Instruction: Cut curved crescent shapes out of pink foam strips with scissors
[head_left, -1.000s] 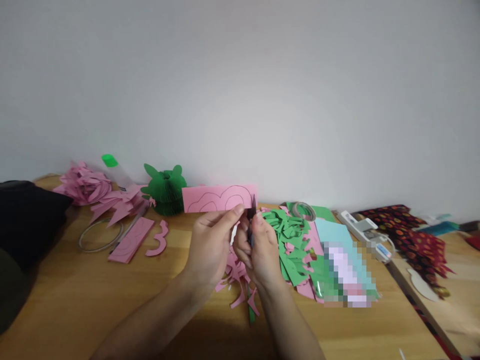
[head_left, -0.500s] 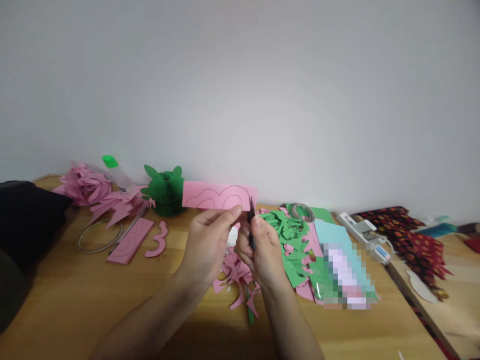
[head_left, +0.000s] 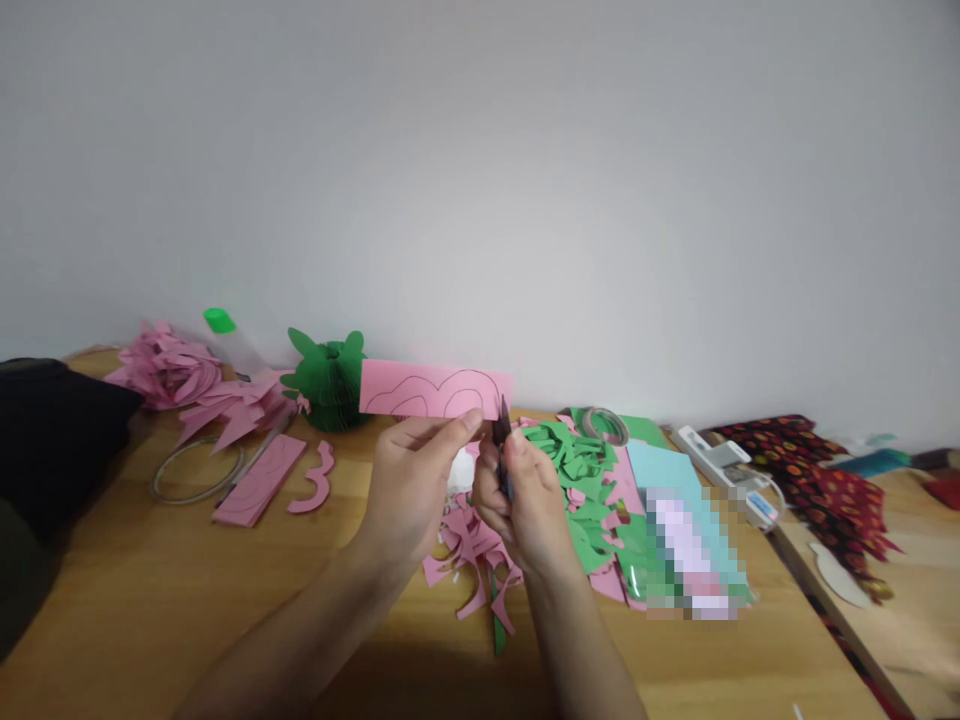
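Observation:
My left hand (head_left: 416,480) pinches the lower edge of a pink paper strip (head_left: 405,385), which is marked with curved dark outlines. Held up above the table, the strip spans in front of the wall. Dark scissors (head_left: 502,430) sit in my right hand (head_left: 529,490), its fingers wrapped round the handles. Their blades point upward at the strip's right end, close to the drawn line. Whether the blades are parted is hard to make out. Beneath my hands lie pink paper scraps (head_left: 480,550).
Left on the table are a drawn pink strip (head_left: 261,480), a cut wavy pink piece (head_left: 315,480), a ring (head_left: 196,472) and a green paper ornament (head_left: 330,385). Green scraps (head_left: 574,455), a tape roll (head_left: 604,426), blue paper (head_left: 664,470) and a power strip (head_left: 712,455) lie right.
The pink strip has shifted slightly left and tilts a little differently. My right hand's lower fingers sit slightly further out on the scissors; both hands otherwise stay nearly in place.

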